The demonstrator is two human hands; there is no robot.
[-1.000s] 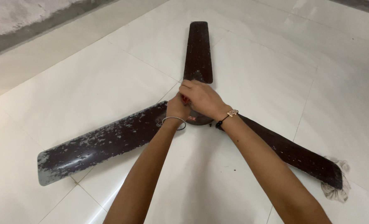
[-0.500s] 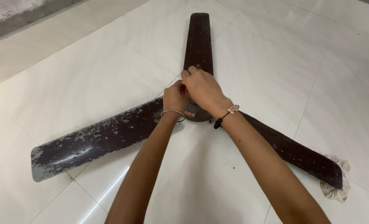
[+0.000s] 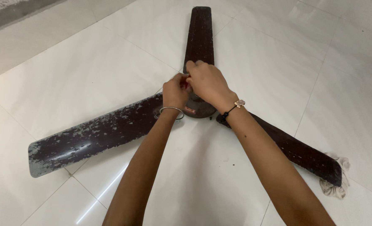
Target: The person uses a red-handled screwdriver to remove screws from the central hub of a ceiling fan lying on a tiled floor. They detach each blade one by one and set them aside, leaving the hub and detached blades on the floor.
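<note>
Dark brown, paint-flaked metal forms the three-bladed ceiling fan [image 3: 110,132], which is laid flat on the glossy white tiled floor [image 3: 68,75]. Its round centre hub [image 3: 198,109] is covered from above by both hands. The left hand [image 3: 175,93] and the right hand [image 3: 207,83] are pressed together over a small red object [image 3: 187,83]; both are curled tight, but which one grips it cannot be told. A crumpled grey rag [image 3: 335,186] is seen under the right blade's tip.

Fan blades [image 3: 98,136] — dark brown painted metal, finish flaking to dull grey. Floor tiles [image 3: 89,71] — glossy white, smooth. Rag [image 3: 334,188]: crumpled cloth.
</note>
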